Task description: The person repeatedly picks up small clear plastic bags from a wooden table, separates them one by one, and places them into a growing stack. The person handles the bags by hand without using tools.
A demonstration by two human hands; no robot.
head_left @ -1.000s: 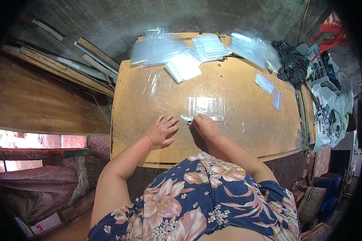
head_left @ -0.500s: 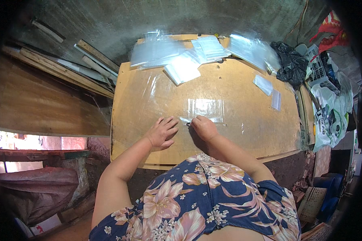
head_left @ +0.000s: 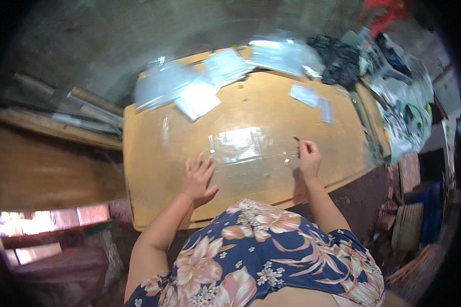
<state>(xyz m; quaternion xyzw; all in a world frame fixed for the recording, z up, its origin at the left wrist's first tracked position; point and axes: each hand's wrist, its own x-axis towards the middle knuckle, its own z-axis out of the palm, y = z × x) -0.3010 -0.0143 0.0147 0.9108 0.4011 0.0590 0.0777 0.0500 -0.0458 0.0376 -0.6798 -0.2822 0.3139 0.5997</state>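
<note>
A clear plastic sheet [head_left: 239, 141] lies flat on the wooden board [head_left: 271, 110] and catches the light. My left hand [head_left: 198, 179] rests with spread fingers on the board, its fingertips near the sheet's left lower edge. Beyond the sheet's right side, my right hand [head_left: 309, 157] is closed in a pinch around a small thin dark stick-like piece [head_left: 296, 138]. What that piece is exactly, the blur does not show.
Stacked clear plastic sheets [head_left: 164, 87] and packs [head_left: 279, 56] line the board's far edge. Two small plastic packs [head_left: 305, 95] lie at the right, near a black plastic bag [head_left: 335, 64]. Wooden planks [head_left: 61, 128] lean at the left.
My right hand has moved right, away from the sheet's near edge, with the small dark piece in it. My left hand stays spread on the board. The whole view has shifted and tilted.
</note>
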